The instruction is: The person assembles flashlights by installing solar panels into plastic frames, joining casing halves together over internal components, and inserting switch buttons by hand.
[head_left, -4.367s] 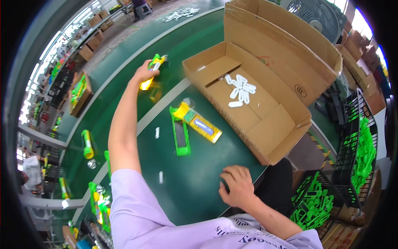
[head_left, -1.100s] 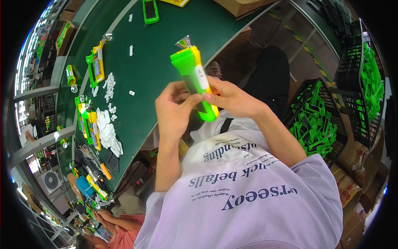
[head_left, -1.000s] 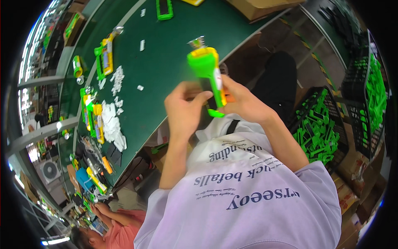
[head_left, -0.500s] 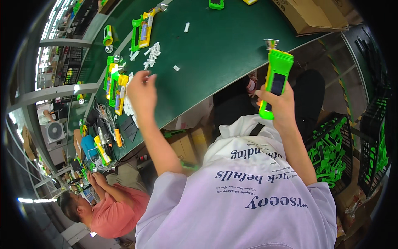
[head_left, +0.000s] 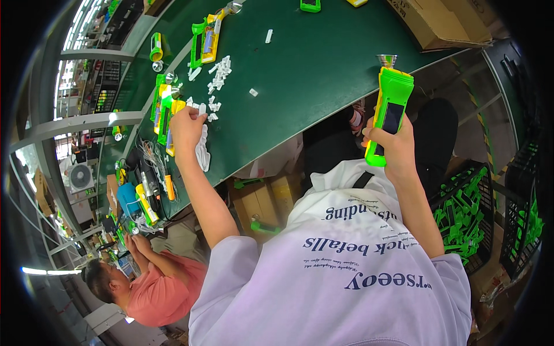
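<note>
My right hand (head_left: 393,144) is wrapped round a green and yellow flashlight (head_left: 393,95), held upright past the table's near edge. A dark panel runs along the flashlight's green side, and a shiny reflector cup (head_left: 386,60) sits at its upper end. On the left of the table, my left hand (head_left: 187,130) reaches down with thumb and fingers pinched at a small white plastic piece (head_left: 202,108). More white pieces (head_left: 202,153) lie beside and under this hand. Just left of it stand several opened flashlight bodies (head_left: 163,115) in green and yellow.
A heap of small white parts (head_left: 219,74) lies farther along the green table (head_left: 311,69). Cardboard boxes (head_left: 435,26) stand at the far right. Wires and an orange-handled tool (head_left: 169,187) are at the left edge. A crate of green parts (head_left: 461,216) stands right; a co-worker (head_left: 164,288) sits left.
My left hand has gone down and slightly left, from above the white pieces to among them. The right hand still holds the flashlight. The view has shifted slightly.
</note>
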`<state>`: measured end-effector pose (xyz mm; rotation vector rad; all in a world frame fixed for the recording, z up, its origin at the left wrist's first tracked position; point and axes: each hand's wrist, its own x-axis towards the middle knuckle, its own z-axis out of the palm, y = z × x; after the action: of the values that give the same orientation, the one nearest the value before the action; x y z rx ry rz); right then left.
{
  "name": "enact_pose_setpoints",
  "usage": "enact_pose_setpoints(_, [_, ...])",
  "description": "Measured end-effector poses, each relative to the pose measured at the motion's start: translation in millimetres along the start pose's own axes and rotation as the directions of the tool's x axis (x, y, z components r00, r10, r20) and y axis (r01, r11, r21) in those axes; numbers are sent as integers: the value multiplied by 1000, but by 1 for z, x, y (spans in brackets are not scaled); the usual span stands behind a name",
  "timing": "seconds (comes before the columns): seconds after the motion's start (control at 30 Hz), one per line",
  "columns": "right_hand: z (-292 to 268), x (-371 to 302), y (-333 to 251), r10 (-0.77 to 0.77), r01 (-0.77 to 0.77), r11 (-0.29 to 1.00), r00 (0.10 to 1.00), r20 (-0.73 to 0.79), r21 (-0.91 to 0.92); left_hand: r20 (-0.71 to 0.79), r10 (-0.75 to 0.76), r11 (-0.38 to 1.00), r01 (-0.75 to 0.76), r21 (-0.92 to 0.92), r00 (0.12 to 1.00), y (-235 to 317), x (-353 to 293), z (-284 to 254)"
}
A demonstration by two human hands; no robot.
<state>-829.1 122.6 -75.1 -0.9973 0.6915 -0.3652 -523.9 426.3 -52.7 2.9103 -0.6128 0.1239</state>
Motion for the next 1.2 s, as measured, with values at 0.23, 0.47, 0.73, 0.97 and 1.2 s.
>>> enact_pose_setpoints(0.23, [-4,1,-2,-2,2,1000,1000,4,-24,53,-102,989,107,-107,993,1,8,2])
enact_pose_setpoints(0.47, [-4,2,5,-4,4,1000,1000,14,11,-221,650,678,-687,-263,727,96,-57,28])
enact_pose_setpoints(0.73, [-4,-1,6,-2,2,1000,1000,26,5,167,271,876,-171,-452,948,107,-59,6])
enact_pose_setpoints(0.97, [-7,-7,2,11,-10,1000,996,88,-17,398,304,949,-241,-202,866,129,-60,-21])
enact_pose_setpoints(1.2, [-13,-9,0,17,-23,997,996,93,69,304,415,894,-446,39,857,135,-59,-7])
